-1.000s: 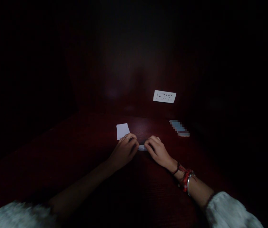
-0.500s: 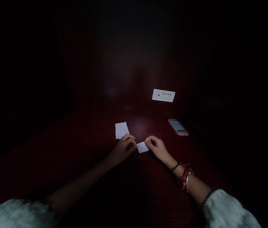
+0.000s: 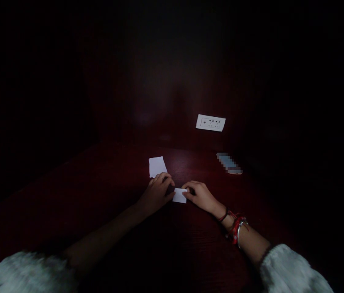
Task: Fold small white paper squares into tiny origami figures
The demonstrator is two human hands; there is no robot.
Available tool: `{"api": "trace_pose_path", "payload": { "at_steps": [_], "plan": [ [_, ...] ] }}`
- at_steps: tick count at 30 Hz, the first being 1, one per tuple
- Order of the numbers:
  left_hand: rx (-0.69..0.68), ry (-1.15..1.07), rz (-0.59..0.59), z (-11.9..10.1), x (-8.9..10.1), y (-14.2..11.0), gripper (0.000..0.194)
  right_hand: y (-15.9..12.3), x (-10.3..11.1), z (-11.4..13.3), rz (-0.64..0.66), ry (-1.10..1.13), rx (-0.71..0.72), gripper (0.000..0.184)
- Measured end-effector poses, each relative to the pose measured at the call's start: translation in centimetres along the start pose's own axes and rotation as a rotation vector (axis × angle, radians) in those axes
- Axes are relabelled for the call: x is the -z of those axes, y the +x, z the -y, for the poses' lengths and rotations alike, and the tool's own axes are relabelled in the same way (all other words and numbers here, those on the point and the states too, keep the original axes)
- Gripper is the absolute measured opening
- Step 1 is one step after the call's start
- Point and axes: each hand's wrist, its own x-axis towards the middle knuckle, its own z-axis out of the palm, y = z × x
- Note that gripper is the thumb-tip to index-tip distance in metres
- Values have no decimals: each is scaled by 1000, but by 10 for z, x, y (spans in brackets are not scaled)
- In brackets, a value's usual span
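Between my hands is a small folded piece of white paper (image 3: 179, 195), its broad face turned toward me. My right hand (image 3: 201, 196) pinches its right edge between thumb and fingers. At the left edge, the thumb and curled fingers of my left hand (image 3: 158, 193) close on the paper; a ring shows on one finger. Just beyond my left hand lies a stack of white paper sheets (image 3: 157, 166), its near edge partly covered by the fingers.
Everything lies on a dark red wooden table (image 3: 123, 171). A phone (image 3: 229, 163), blurred out, rests at the back right. On the wall behind is a white power socket (image 3: 211, 123). The surroundings are very dark.
The paper showed as a thin strip, then as a tilted piece with a diagonal crease. Now its plain face shows, a little nearer to me. My right hand has moved slightly left and down.
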Motion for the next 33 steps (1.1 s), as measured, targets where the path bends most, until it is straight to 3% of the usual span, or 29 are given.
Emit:
{"api": "trace_pose_path", "payload": {
  "at_steps": [7,17,23,33],
  "plan": [
    [-157,36,184,-6,4,-1,9,0,-2,-4,11,-59,-10,9],
    [-110,42,189,4,-4,-2,13,0,-6,-8,33,52,-58,18],
    [-114,29,179,7,-6,-4,14,1,-6,-12,13,80,-108,7],
    [-118,36,184,12,-8,-7,23,-4,22,-15,215,92,130,6]
  ]
}}
